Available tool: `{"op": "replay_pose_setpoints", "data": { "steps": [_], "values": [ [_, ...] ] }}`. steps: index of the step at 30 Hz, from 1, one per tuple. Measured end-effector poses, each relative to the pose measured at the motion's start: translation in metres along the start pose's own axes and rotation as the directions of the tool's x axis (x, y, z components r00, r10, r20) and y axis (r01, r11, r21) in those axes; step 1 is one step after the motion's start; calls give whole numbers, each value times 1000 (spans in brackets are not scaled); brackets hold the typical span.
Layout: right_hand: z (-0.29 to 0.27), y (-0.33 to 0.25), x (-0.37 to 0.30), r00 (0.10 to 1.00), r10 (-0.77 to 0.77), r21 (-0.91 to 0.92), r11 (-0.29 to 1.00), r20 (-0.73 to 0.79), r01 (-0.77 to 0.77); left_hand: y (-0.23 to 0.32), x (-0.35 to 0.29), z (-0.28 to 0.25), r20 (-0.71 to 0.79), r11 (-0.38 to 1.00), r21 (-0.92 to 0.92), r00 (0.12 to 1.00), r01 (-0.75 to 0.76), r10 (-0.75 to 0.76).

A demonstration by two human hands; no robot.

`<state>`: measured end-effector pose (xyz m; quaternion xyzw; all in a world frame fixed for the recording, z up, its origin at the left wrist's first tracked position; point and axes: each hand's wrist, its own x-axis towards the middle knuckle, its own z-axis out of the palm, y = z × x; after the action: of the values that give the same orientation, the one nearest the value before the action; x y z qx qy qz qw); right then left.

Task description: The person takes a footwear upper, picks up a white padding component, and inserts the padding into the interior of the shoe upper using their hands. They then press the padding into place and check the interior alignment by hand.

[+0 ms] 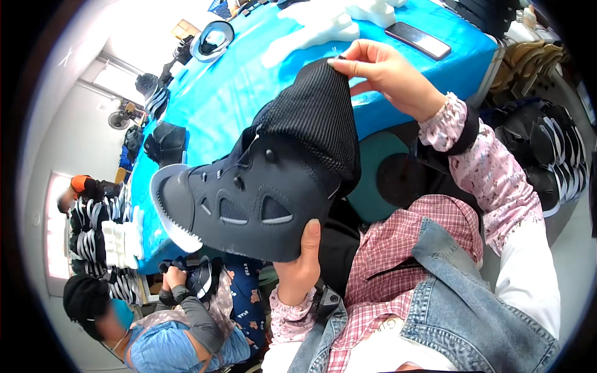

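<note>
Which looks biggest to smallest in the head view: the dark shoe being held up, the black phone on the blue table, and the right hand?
1. Dark shoe, by far the largest, though it is nearest the camera.
2. Right hand.
3. Black phone, smallest, but it lies farther away.

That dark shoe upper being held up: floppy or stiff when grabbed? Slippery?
The shoe upper is probably light: the left hand props it from below with thumb and fingers alone. The knit collar looks floppy, since the right hand lifts its edge by a pinch. The matte side panel seems to hold its shape and is likely not slippery.
</note>
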<state>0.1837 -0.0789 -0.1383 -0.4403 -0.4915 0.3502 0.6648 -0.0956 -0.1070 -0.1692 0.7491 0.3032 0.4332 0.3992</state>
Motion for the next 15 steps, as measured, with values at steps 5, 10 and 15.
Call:
{"op": "replay_pose_setpoints", "data": {
  "steps": [5, 10, 15],
  "values": [
    [25, -10, -13, 986, 58, 488, 864, 154, -127, 11, 19, 4, -199, 799, -602, 971, -14, -133],
    [41, -27, -40, 905, 72, 188, 968, 420, -164, 3, 24, 0, -238, 820, -569, 966, -52, -105],
    [45, -21, -42, 925, 34, 186, 976, 378, -112, -2, 21, -7, -290, 787, -615, 942, -51, -166]
  ]
}}
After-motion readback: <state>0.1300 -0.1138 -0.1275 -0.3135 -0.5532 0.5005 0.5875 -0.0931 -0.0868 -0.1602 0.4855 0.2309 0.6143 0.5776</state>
